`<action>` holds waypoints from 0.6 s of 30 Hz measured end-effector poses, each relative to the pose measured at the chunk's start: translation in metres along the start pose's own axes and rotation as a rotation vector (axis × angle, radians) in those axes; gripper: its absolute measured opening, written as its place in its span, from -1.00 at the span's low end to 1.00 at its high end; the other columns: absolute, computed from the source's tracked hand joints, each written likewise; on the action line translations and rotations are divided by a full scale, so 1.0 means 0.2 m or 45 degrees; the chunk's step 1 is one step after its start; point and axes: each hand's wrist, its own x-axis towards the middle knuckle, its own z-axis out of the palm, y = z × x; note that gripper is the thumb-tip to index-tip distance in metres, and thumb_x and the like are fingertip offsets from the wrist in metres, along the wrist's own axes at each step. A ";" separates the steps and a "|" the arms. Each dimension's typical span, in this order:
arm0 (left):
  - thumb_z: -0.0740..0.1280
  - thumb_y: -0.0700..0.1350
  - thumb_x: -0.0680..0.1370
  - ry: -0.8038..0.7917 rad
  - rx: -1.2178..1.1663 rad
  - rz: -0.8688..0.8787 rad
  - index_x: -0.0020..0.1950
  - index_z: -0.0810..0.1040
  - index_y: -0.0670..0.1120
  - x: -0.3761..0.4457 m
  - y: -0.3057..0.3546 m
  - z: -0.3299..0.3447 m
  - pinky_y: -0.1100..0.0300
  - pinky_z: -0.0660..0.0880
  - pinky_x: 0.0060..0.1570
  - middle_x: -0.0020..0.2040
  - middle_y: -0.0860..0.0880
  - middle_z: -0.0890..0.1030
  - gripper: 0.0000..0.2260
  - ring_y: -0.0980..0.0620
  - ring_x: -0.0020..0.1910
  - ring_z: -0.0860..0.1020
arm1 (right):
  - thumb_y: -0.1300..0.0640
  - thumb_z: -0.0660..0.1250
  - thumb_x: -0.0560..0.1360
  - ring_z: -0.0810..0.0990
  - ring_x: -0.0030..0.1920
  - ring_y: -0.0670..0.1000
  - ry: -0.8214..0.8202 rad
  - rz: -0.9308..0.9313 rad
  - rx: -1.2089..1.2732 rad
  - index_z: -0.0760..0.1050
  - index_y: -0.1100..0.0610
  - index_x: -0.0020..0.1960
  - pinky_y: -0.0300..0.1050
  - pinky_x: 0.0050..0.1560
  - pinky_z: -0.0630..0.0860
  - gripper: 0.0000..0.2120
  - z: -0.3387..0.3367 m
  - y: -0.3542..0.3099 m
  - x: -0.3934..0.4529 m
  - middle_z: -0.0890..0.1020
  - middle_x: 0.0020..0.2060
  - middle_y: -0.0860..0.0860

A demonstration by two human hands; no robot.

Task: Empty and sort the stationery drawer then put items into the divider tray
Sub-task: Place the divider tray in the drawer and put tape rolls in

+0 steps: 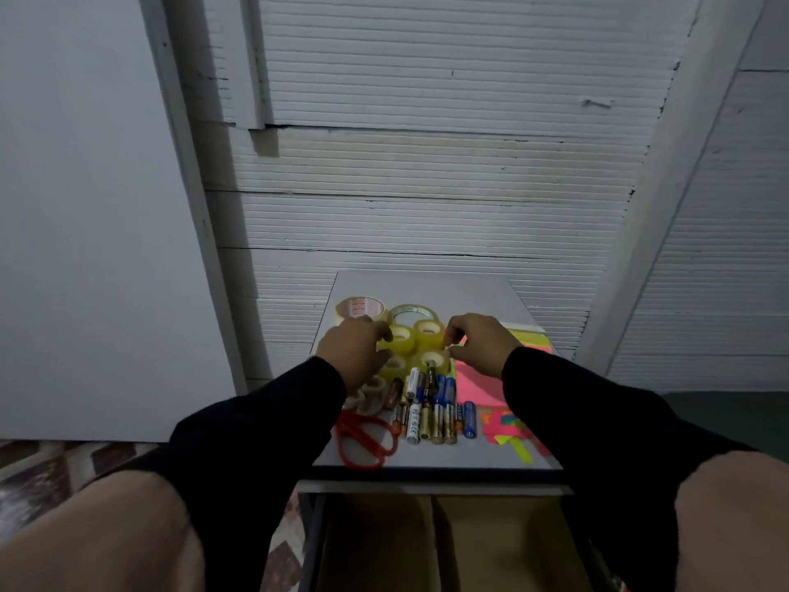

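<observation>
Both hands are working over a cluster of small yellowish tape rolls [420, 346] lying on the grey table [431, 288]. The left hand [352, 350] is resting on the left side of the cluster, its fingers [384, 333] curling round one small roll and gripping it. The right hand [480, 341] is sitting at the cluster's right edge, with fingertips bent inward against a roll there; whether they are pinching it or only touching is something I cannot tell. Both forearms are wearing dark sleeves.

Behind the cluster, two larger tape rolls are lying flat: a beige one with red print [360, 308] and, just beside it on the right, a clear one [412, 313]. Nearer the person, a group of batteries [431, 405] is lying in rough rows (mostly side by side, a few tilted). Left of them, red-handled scissors [363, 437] are lying near the table's front edge, with small pale rings [369, 397] just behind. On the right, pink and yellow sticky notes [480, 380] are lying flat, and loose neon paper strips [512, 429] are scattered in front of them.

Below the table's front edge, the open drawer [439, 540] is showing a brown cardboard divider tray [384, 549], its compartments split by an upright wall.
</observation>
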 end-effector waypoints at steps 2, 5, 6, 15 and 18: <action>0.26 0.05 0.56 -0.043 0.083 -0.024 0.36 0.37 -0.01 0.07 0.00 0.03 0.03 0.46 0.16 0.28 -0.08 0.48 -0.61 -0.09 0.23 0.47 | 0.19 0.34 0.49 0.51 0.11 0.12 0.015 0.027 -0.014 0.51 0.19 0.13 -0.16 0.02 0.36 -0.78 0.01 0.02 0.07 0.55 0.13 0.14; 0.28 0.06 0.54 -0.123 0.087 -0.075 0.46 0.22 -0.02 0.19 -0.01 0.09 -0.01 0.43 0.21 0.33 -0.12 0.46 -0.47 -0.14 0.29 0.44 | 0.16 0.36 0.49 0.46 0.23 0.14 -0.006 0.077 -0.005 0.38 0.18 0.30 -0.10 0.14 0.37 -0.60 0.05 0.04 0.17 0.47 0.25 0.16; 0.29 0.07 0.53 -0.143 0.077 -0.089 0.47 0.20 -0.01 0.22 -0.01 0.11 -0.02 0.41 0.22 0.33 -0.12 0.46 -0.45 -0.14 0.29 0.44 | 0.16 0.36 0.49 0.44 0.26 0.15 -0.024 0.087 0.000 0.32 0.18 0.35 -0.10 0.16 0.37 -0.54 0.06 0.04 0.19 0.45 0.28 0.17; 0.31 0.11 0.52 -0.164 0.029 -0.104 0.43 0.30 0.01 0.33 -0.01 0.18 0.02 0.41 0.22 0.26 -0.13 0.52 -0.48 -0.13 0.24 0.49 | 0.13 0.40 0.47 0.47 0.26 0.20 -0.034 0.157 0.183 0.15 0.18 0.44 -0.04 0.18 0.42 -0.34 0.17 0.06 0.32 0.45 0.31 0.21; 0.31 0.07 0.52 -0.133 0.011 -0.097 0.44 0.29 -0.01 0.32 -0.01 0.19 0.01 0.36 0.28 0.28 -0.12 0.51 -0.48 -0.13 0.27 0.47 | 0.15 0.41 0.46 0.47 0.25 0.19 -0.015 0.142 0.203 0.20 0.17 0.42 -0.06 0.17 0.42 -0.38 0.19 0.07 0.33 0.48 0.28 0.19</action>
